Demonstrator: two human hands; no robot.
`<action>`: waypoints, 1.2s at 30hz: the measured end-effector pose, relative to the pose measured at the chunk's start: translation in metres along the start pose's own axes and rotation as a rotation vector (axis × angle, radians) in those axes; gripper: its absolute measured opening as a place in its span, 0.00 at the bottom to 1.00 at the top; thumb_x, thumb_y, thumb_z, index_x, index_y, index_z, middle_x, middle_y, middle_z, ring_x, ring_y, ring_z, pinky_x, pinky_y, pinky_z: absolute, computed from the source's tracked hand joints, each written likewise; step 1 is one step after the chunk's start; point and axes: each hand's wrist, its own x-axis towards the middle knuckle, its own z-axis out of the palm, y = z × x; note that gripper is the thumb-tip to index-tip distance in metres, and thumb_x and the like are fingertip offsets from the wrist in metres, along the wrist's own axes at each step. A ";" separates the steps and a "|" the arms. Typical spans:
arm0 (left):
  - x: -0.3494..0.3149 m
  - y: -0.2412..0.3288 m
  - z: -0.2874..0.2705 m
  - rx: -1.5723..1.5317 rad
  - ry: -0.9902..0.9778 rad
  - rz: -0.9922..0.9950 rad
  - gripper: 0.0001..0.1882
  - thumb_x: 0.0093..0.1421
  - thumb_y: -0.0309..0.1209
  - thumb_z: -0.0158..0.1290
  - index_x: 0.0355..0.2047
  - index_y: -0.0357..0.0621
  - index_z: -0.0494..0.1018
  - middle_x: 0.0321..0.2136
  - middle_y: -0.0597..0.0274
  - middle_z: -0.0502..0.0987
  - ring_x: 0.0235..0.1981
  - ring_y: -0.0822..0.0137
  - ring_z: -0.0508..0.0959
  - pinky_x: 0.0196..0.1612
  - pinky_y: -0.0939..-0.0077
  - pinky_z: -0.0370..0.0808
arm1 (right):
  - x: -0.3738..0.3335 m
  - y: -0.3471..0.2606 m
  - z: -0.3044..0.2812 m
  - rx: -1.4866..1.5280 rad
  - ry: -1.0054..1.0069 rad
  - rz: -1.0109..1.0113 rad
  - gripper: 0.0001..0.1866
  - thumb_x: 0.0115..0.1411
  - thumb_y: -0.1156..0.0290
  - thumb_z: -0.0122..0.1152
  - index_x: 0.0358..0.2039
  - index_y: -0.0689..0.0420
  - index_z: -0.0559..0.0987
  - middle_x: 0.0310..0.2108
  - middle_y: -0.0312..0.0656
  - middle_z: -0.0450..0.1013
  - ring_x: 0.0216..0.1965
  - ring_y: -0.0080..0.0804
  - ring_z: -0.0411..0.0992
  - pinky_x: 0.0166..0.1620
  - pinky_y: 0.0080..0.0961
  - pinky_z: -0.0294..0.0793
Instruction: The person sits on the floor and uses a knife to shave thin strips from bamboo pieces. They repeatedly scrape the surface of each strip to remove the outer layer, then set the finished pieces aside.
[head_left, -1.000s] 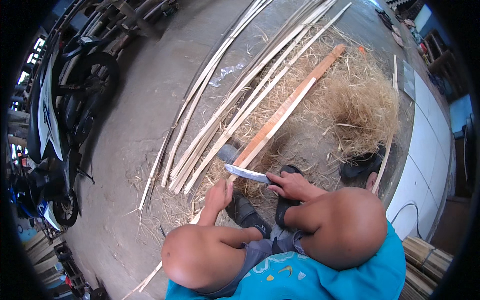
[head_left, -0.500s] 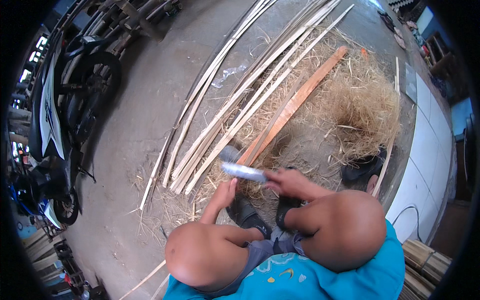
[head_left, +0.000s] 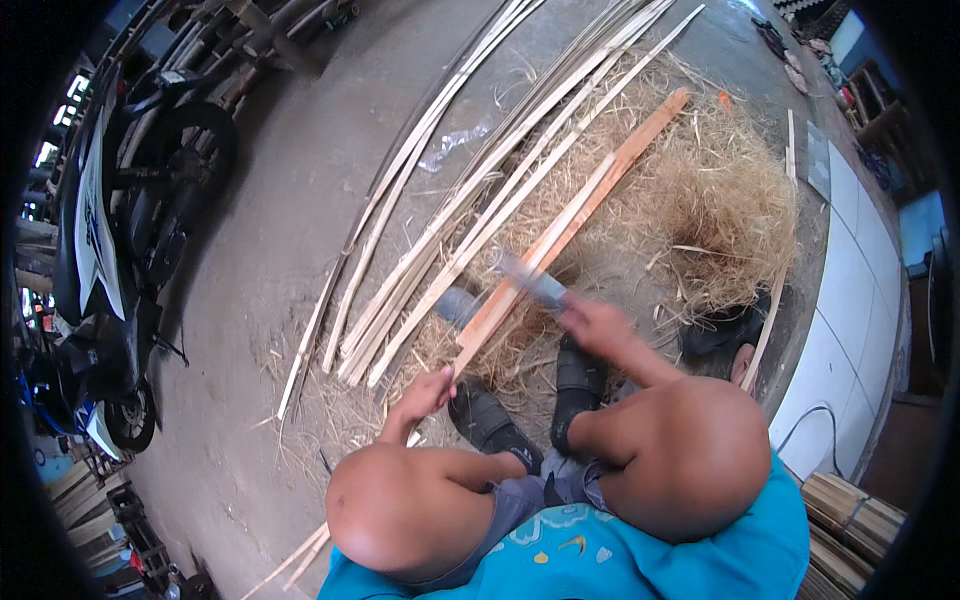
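My left hand (head_left: 430,393) is closed round the near end of a pale bamboo strip (head_left: 570,217). The strip lies lengthwise along a reddish-brown wooden board (head_left: 652,125), which slopes away to the far right. In my right hand (head_left: 598,328) is a broad-bladed knife (head_left: 540,285), smeared by motion. Its blade crosses over the strip and board, a little beyond my feet; whether it touches the strip I cannot tell.
Several long pale strips (head_left: 480,235) lie on the concrete floor left of the board. Curly shavings (head_left: 735,205) are heaped to the right. A motorbike (head_left: 110,230) stands at the left, white tiles (head_left: 840,290) run along the right, and bundled slats (head_left: 850,520) sit at lower right.
The knife has swung from near my left hand to farther out, over the board. My left hand has moved slightly left and nearer. The strip now shows a paler face.
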 end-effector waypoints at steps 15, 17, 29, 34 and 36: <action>-0.030 -0.019 0.005 -0.024 0.137 0.045 0.29 0.69 0.54 0.51 0.24 0.39 0.77 0.14 0.66 0.72 0.16 0.74 0.70 0.20 0.74 0.67 | 0.022 0.041 -0.024 -0.070 -0.035 -0.029 0.25 0.67 0.49 0.54 0.58 0.50 0.77 0.43 0.56 0.79 0.45 0.59 0.78 0.47 0.47 0.77; -0.046 -0.033 -0.010 0.057 0.132 -0.020 0.27 0.69 0.53 0.52 0.28 0.39 0.79 0.16 0.66 0.73 0.16 0.75 0.70 0.21 0.77 0.67 | 0.020 0.043 -0.026 -0.004 -0.047 -0.209 0.25 0.66 0.49 0.55 0.58 0.50 0.76 0.42 0.56 0.79 0.44 0.59 0.78 0.47 0.47 0.77; -0.033 -0.021 -0.009 0.156 0.191 0.133 0.25 0.71 0.49 0.49 0.32 0.36 0.80 0.16 0.66 0.74 0.17 0.76 0.72 0.21 0.79 0.68 | 0.024 0.083 -0.067 -0.108 0.173 0.115 0.24 0.66 0.49 0.54 0.57 0.48 0.77 0.39 0.57 0.79 0.43 0.58 0.78 0.48 0.51 0.76; -0.028 -0.058 -0.010 0.150 0.236 0.067 0.20 0.71 0.46 0.48 0.40 0.40 0.79 0.22 0.61 0.79 0.20 0.70 0.76 0.27 0.71 0.73 | 0.010 0.051 -0.057 0.004 0.159 0.233 0.25 0.66 0.50 0.56 0.58 0.51 0.76 0.43 0.56 0.79 0.43 0.58 0.78 0.48 0.49 0.76; -0.015 -0.034 0.013 0.253 0.411 0.242 0.16 0.70 0.42 0.49 0.43 0.41 0.77 0.28 0.52 0.81 0.27 0.54 0.81 0.34 0.59 0.76 | -0.010 0.010 -0.022 0.046 -0.074 0.148 0.25 0.67 0.51 0.56 0.59 0.51 0.75 0.46 0.56 0.78 0.44 0.58 0.78 0.49 0.48 0.76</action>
